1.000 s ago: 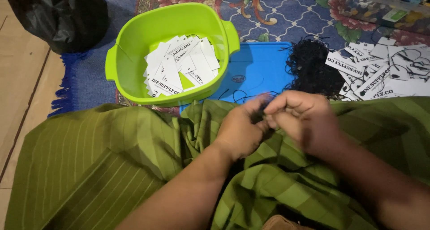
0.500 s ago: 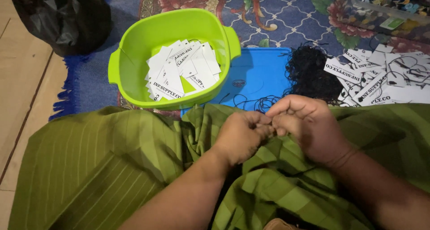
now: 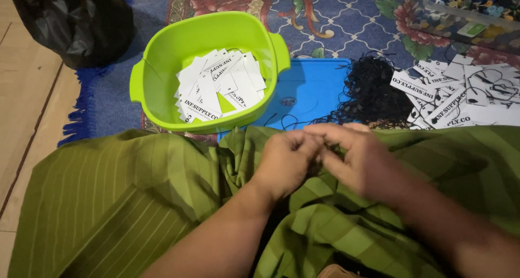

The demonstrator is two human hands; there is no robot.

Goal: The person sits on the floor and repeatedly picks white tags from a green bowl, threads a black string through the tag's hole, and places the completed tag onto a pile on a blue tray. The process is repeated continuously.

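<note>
While fingertips meet, left hand [image 3: 285, 160] touches right hand [image 3: 362, 160] over green cloth [image 3: 135, 202].

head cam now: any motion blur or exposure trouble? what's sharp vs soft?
Head view: right hand smeared by motion blur, left hand slightly soft; green tub and its white tags sharp; black bag sinks into shadow with little detail; lighting dim and warm, no strong glare.

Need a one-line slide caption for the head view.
Left hand and right hand meet fingertip to fingertip over green striped cloth, beside a lime-green plastic tub of white paper tags.
</note>
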